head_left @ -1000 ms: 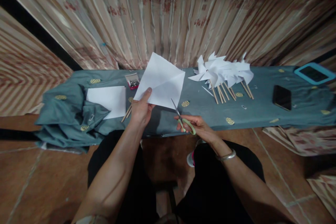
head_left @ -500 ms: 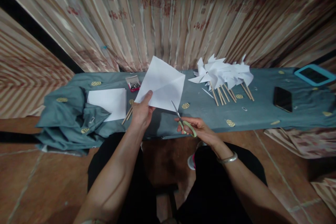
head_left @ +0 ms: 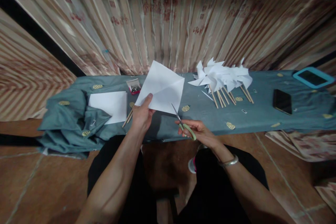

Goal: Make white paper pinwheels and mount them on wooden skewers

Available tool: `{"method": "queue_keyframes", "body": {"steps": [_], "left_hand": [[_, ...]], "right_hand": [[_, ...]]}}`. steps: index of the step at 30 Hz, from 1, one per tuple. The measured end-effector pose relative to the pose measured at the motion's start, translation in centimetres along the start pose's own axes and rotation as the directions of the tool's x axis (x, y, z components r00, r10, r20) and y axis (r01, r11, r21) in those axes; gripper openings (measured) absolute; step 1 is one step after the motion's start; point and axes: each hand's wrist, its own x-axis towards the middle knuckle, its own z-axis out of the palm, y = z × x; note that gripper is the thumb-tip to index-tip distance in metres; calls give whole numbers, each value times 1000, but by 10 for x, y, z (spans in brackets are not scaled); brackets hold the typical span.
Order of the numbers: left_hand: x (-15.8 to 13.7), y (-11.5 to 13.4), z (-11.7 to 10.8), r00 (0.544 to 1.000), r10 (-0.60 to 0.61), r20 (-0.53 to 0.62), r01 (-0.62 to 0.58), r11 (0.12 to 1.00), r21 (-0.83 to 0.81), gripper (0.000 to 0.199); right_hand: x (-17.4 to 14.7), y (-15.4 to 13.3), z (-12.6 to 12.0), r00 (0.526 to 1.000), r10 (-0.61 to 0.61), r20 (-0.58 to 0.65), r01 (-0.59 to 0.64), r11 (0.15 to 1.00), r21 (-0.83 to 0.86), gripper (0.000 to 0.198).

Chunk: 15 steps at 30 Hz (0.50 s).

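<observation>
My left hand (head_left: 142, 116) pinches a square white sheet of paper (head_left: 162, 85) at its lower left edge, thumb on top. Faint crease lines run across the sheet. In my right hand (head_left: 196, 131) is a pair of scissors (head_left: 181, 120) with light green handles. Their blades point up and left and overlap the lower right edge of the paper; I cannot tell whether they are cutting into it. Beyond the sheet, to the right, several white paper pinwheels (head_left: 216, 77) on wooden sticks lie in an overlapping row.
A stack of white paper (head_left: 109, 103) lies left, partly under a cloth fold. Beside it are a small box of metal pins (head_left: 134, 87) and wooden sticks (head_left: 127, 118). A dark phone (head_left: 282, 101) and a blue-framed tablet (head_left: 313, 77) lie right on the teal cloth (head_left: 257, 115).
The whole view has shifted slightly, so things sit a little lower. Both hands keep their holds on the paper and the scissors, with hardly any movement between them.
</observation>
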Motion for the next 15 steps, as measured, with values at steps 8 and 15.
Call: {"method": "queue_keyframes", "body": {"steps": [8, 15], "left_hand": [[-1, 1, 1, 1000, -3, 9, 3, 1000, -3, 15], [0, -1, 1, 1000, -5, -10, 5, 1000, 4, 16]], "right_hand": [[2, 4, 0, 999, 38, -30, -36, 998, 56, 49], [2, 5, 2, 996, 74, -39, -70, 992, 105, 45]]}}
